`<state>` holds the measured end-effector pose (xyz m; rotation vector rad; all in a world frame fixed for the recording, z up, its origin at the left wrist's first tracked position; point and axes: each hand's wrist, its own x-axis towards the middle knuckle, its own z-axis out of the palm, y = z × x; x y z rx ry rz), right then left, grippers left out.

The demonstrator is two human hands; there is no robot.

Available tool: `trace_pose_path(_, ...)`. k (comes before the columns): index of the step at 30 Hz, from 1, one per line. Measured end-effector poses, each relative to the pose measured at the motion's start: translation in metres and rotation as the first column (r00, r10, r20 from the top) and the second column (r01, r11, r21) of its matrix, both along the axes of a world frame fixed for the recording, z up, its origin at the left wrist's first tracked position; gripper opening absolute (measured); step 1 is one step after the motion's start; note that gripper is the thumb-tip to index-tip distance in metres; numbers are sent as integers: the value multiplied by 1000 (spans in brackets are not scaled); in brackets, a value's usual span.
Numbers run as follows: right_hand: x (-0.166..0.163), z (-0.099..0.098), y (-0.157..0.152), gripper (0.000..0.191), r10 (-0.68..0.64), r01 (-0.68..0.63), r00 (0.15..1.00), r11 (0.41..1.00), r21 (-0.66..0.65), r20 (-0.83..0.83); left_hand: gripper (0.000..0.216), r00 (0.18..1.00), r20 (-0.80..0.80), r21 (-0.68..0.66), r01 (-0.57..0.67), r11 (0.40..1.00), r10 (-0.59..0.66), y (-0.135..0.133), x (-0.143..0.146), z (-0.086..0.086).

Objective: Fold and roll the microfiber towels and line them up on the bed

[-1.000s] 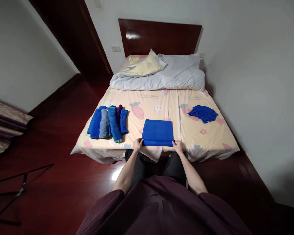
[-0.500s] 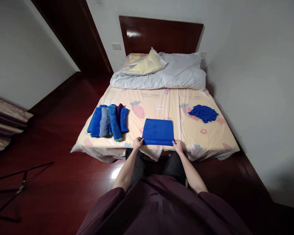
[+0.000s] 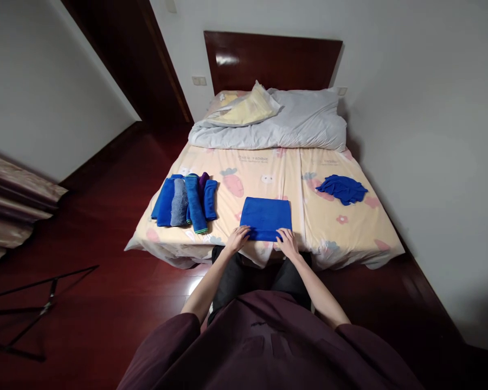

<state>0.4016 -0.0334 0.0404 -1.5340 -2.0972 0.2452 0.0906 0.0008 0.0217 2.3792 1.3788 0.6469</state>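
A folded blue towel lies flat near the front edge of the bed, with a narrow folded band along its near side. My left hand rests on the near left corner of this towel, fingers stretched out over the band. On the near right corner lies my right hand, its fingers spread and touching the cloth. To the left of my hands is a row of rolled towels in blue, grey and purple. A crumpled blue cloth sits to the right.
The bed has a patterned cream sheet. A bunched white quilt and a yellow pillow lie toward the headboard. On the floor at left stand thin black stand legs beside a curtain.
Both hands have moved from pinching the towel's near corners to lying over its near band, a little closer together. The view has shifted slightly.
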Motion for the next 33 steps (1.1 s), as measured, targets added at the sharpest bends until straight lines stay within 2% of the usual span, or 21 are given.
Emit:
trace_pose_path(1,-4,-1,-1,41,71,-70,997,997,-18,27,38,997,-24,-18,70,997,-70,1,2,-4)
trace_pose_path(3,-7,-6,-1,44,136,-131,988,989,-72,75,46,988,-79,-72,126,989,-132,2,7,-11)
trace_pose_path(9,2,-25,0,53,164,-140,980,970,-197,114,61,973,-216,-150,52,987,-84,3,18,-20)
trace_pose_path(16,-5,-22,13,59,97,-52,978,971,-234,183,62,938,-343,-124,14,992,-57,10,29,-15)
trace_pose_path(21,-2,-20,24,60,85,-16,956,971,-240,280,61,934,-351,-129,26,991,-71,12,24,-17)
trace_pose_path(26,8,-19,22,61,60,10,955,972,-234,291,56,944,-320,-151,35,988,-83,12,18,-16)
trace_pose_path(30,18,-21,8,63,93,-28,963,967,-252,252,59,958,-264,-190,61,980,-111,2,10,-12)
trace_pose_path(33,27,-22,-4,68,157,-100,969,955,-280,191,58,967,-239,-253,31,967,-94,-9,0,-6)
